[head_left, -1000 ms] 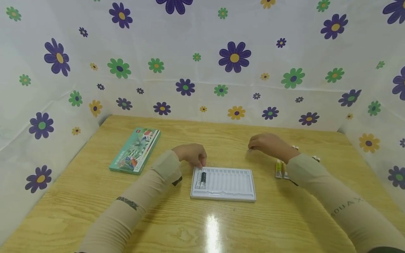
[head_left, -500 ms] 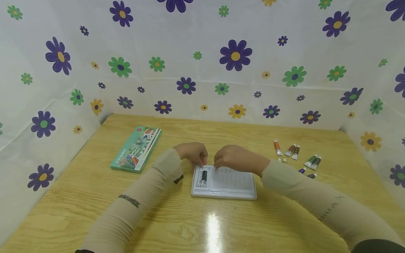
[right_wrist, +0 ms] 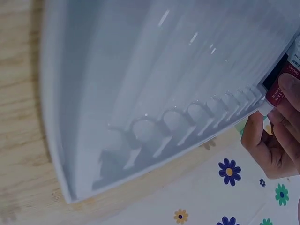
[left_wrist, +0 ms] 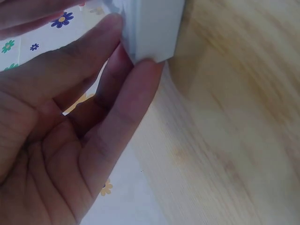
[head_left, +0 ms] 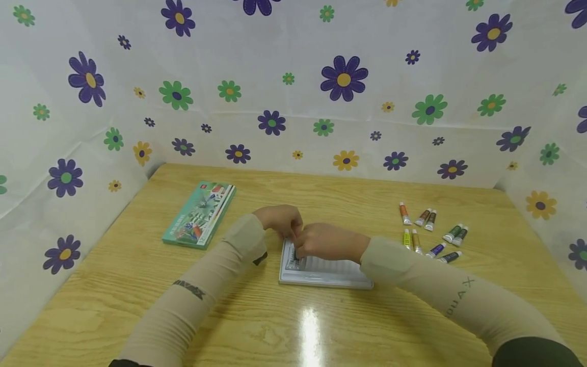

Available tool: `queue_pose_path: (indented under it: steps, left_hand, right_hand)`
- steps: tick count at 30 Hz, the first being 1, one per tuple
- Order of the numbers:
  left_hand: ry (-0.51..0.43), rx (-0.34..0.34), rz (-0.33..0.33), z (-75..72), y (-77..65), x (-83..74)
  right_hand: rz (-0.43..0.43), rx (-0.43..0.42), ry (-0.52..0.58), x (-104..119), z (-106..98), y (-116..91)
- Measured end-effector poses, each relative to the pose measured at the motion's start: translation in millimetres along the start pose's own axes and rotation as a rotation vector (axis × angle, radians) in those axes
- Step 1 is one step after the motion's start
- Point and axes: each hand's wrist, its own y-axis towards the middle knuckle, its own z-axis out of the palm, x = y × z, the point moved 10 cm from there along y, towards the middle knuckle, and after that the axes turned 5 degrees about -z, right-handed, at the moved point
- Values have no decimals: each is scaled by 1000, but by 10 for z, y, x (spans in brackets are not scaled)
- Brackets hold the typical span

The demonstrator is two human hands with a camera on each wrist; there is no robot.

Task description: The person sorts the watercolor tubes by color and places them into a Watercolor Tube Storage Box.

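My left hand pinches the far left corner of a white plastic tray; thumb and fingers close on its rim in the left wrist view. Between the fingers of my right hand is a dark red paint tube with a white cap, seen in the right wrist view over the tray's slots, cap end at the slotted edge. Beside it lies a black tube, partly hidden. The tubes' silvery ends show at the tray's left side, while the right hand covers their upper parts.
On the table's right lie loose paint tubes: an orange tube, brown tubes, green tubes, yellow tubes and dark blue or purple tubes. A green illustrated box lies at left. A flowered cloth hangs behind.
My right hand has moved left from near the loose tubes to the tray's left part, bringing a tube with it. The left hand has stayed at the tray's corner.
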Motion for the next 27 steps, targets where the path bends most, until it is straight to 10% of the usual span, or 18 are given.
queue_pose_path:
  steps: [27]
  left_hand:
    - [40,-20,-8,-13,2,-11]
  right_hand:
    - [44,-15,51,-83,67,-73]
